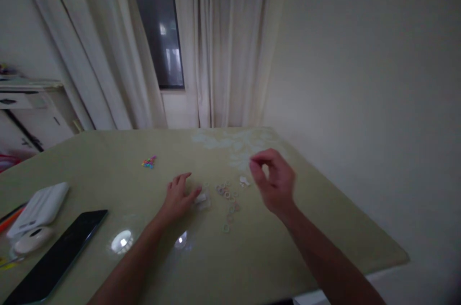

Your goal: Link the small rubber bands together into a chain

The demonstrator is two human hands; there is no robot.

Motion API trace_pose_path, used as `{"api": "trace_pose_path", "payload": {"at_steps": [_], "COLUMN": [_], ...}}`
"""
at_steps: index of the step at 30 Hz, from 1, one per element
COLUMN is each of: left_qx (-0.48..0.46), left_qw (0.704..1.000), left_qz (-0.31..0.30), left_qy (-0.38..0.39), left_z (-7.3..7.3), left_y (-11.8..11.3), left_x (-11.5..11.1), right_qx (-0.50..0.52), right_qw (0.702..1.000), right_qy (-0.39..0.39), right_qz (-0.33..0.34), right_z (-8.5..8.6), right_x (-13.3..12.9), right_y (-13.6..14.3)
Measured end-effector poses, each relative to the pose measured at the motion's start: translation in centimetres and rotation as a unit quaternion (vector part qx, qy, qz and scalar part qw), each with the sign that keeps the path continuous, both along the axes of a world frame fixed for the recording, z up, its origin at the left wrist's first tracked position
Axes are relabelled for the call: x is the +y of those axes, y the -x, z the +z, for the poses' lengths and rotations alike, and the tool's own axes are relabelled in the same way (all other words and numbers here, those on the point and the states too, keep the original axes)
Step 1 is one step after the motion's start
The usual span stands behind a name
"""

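My left hand (178, 197) has its fingers spread above the table, left of a small clear plastic packet (203, 199) with something white in it. Its thumb reaches over the packet's edge; whether they touch I cannot tell. Thumb and forefinger of my right hand (275, 180) are pinched together above the table, and anything between them is too small to see. Several small pale rings (227, 195) lie scattered between my hands, one ring (226, 228) nearer to me. Just left of my right hand are small white pieces (244, 181).
A little pile of brightly coloured bits (149, 162) lies farther back on the green-topped table (118, 165). At the left are a dark tablet or phone (59, 257), a white case (39, 206) and a white rounded object (33, 240). A wall (378, 103) borders the right side.
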State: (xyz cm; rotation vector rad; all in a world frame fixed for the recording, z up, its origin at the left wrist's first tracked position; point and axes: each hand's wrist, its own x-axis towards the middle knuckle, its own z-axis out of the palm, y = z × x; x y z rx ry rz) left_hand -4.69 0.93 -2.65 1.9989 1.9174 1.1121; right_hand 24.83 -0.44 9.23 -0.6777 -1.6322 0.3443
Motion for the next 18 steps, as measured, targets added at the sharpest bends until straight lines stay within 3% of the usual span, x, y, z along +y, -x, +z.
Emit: {"api": "trace_pose_path", "payload": {"at_steps": [3, 7, 13, 18], "left_qx": [-0.029, -0.073, -0.076, -0.103], "left_qw": [0.997, 0.988, 0.978, 0.979], "left_qz": [-0.055, -0.105, -0.147, -0.135], "left_qy": [0.046, 0.084, 0.127, 0.115], "left_z": [-0.8, -0.2, 1.6, 1.1], "left_y": [-0.2, -1.3, -2.7, -2.3], "left_x": [-0.1, 0.4, 2.5, 2.2], "right_qx": [-0.06, -0.204, -0.327, -0.36], "right_qw": [0.994, 0.961, 0.922, 0.913], "right_qy": [0.092, 0.188, 0.203, 0.187], "right_qz": [-0.026, 0.002, 0.045, 0.04], "right_z": [-3.4, -7.3, -8.0, -8.8], "right_x": [2.7, 5.0, 5.2, 4.8], "right_y": [0.3, -0.1, -0.6, 0.3]}}
